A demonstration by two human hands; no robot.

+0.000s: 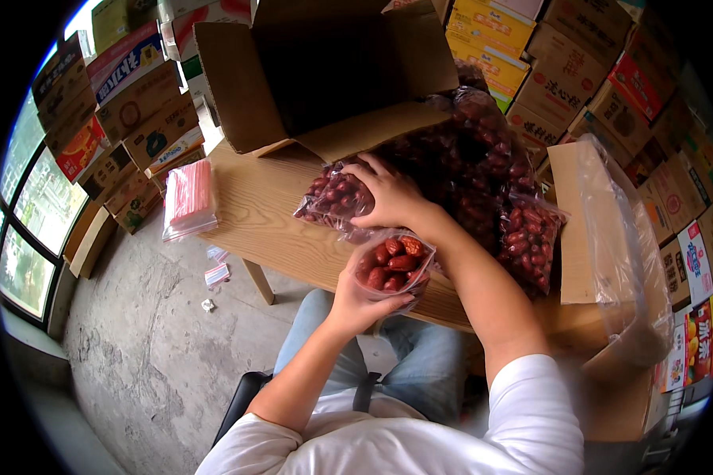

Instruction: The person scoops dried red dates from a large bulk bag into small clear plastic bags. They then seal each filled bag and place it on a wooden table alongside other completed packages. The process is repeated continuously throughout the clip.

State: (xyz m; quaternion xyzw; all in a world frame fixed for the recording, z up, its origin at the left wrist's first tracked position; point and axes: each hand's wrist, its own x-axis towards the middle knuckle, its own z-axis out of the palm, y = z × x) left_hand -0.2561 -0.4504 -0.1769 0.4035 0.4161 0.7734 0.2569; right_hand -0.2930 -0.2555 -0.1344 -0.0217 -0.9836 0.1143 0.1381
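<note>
My left hand (352, 303) is wrapped round an open clear plastic bag of red dates (393, 264), held upright just past the near table edge, above my lap. The dates show through its open mouth. Farther out, my right hand (396, 195) grasps the end of a filled clear bag of dates (330, 195) lying on the table, its thumb and fingers spread round it. To the right of that hand lies a large heap of bagged dates (475, 162), with another small bag of dates (528, 241) at its near right end.
An open cardboard box (238, 87) stands at the table's far side. A pack of pink-edged plastic bags (191, 196) lies on the left end of the wooden table (253, 202). At right is a box with a plastic liner (618, 237). Stacked cartons (570, 59) line the room.
</note>
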